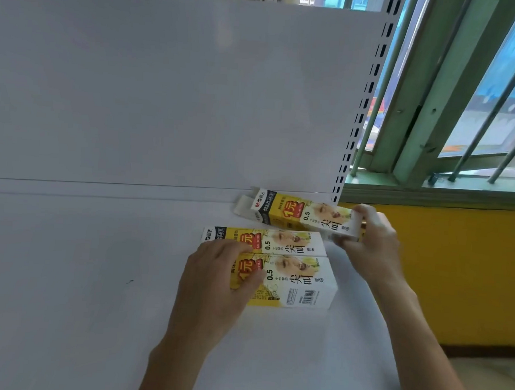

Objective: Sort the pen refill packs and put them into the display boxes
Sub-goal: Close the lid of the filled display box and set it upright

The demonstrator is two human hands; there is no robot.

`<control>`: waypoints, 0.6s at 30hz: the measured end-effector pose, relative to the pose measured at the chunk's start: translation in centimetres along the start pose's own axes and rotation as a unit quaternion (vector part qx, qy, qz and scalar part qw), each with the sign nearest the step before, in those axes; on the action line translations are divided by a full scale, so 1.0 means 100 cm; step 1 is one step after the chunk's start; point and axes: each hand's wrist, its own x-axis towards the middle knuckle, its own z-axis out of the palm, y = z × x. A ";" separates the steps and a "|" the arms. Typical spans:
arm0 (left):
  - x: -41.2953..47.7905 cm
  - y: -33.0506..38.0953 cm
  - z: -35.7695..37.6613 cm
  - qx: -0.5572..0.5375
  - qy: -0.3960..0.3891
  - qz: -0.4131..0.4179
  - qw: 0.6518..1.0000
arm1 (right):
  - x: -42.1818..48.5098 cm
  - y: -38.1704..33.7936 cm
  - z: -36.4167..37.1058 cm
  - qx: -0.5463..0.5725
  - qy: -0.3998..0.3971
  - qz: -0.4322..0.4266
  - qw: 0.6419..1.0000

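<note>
Yellow-and-white cardboard fills the grip of the right hand [373, 239]: its fingers and thumb are clamped round the right end of the raised box [303, 213], a long pen refill display box. The box is held just above the shelf [82, 275], close to the rear, lying nearly level with its left end tipped slightly up. At that far end the white flap [245, 204] hangs open. The right wrist is bent inward and the forearm runs down to the lower right corner of the view.

The left hand [216, 282] has no closed grip. Its fingers lie spread, palm down, across the left ends of two more boxes, and the thumb rests on the printed top of the front box [299, 283]. The fingertips reach over onto the middle box [289, 241]. The left forearm comes up from the bottom edge of the view, almost straight.

These two boxes lie flat on the shelf, side by side and touching along their long edges, with the same print facing up. The raised box is just behind them, apart from the middle box.

Behind the shelf stands a plain white back panel [166, 85] with a slotted upright [365, 102] at its right edge. Further right are green-framed window bars [479, 102] above a yellow wall [455, 273].
</note>
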 end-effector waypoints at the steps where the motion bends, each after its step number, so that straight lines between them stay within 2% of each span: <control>1: 0.000 -0.001 0.000 0.004 -0.020 0.001 1.000 | 0.000 -0.001 -0.003 0.004 0.021 -0.010 1.000; 4: -0.001 -0.006 0.002 0.044 -0.054 0.035 0.997 | -0.004 -0.009 -0.012 0.027 0.063 -0.006 0.998; 7: 0.002 -0.008 0.003 0.066 -0.049 0.044 0.996 | -0.014 -0.022 -0.020 0.068 0.091 0.007 0.993; 12: 0.009 -0.006 0.006 0.055 -0.006 0.038 0.998 | -0.043 -0.058 -0.039 0.127 0.072 0.023 0.989; 14: 0.003 0.007 -0.006 -0.074 0.033 0.003 0.997 | -0.060 -0.074 -0.044 0.136 0.044 0.019 0.990; 16: -0.002 0.026 -0.025 -0.241 0.073 -0.034 0.967 | -0.080 -0.090 -0.043 0.166 -0.001 0.013 0.986; 18: -0.006 0.034 -0.037 -0.340 0.123 -0.040 0.932 | -0.099 -0.103 -0.038 0.195 -0.075 0.019 0.978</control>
